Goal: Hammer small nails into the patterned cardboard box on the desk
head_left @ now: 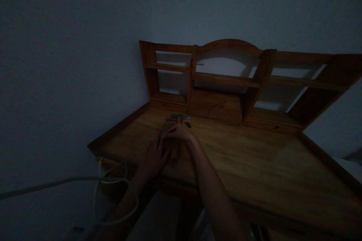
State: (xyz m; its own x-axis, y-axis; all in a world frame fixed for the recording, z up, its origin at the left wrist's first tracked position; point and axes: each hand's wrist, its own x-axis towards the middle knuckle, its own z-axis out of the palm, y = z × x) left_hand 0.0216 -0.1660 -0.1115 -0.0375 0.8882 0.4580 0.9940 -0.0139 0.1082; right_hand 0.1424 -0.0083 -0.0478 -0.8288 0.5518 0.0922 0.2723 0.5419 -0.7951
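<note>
Cable: a pale loop (pixel 116 222) hung at the near left corner, in front of the left forearm.
Left hand: the hand (pixel 152 158) was at the box's near left side, fingers and thumb spread; a pinch on the box could not be told.
Right hand: the hand (pixel 181 131) reached in from the right, fingers bent over the box; closure on it could not be told in the dim light.
Box: the small brown box (pixel 169 124) was on the desk (pixel 240 158), under and just beyond the right fingertips; its far end showed. That end lay nearer the right hand than the left.
Long axis: the box's was hidden by the fingers; it could not be told.
Strip: 1 grey strip (pixel 180 116) lay just past the box, its long axis running left to right.
Shelf: the unit (pixel 216 105) stood behind the strip.
</note>
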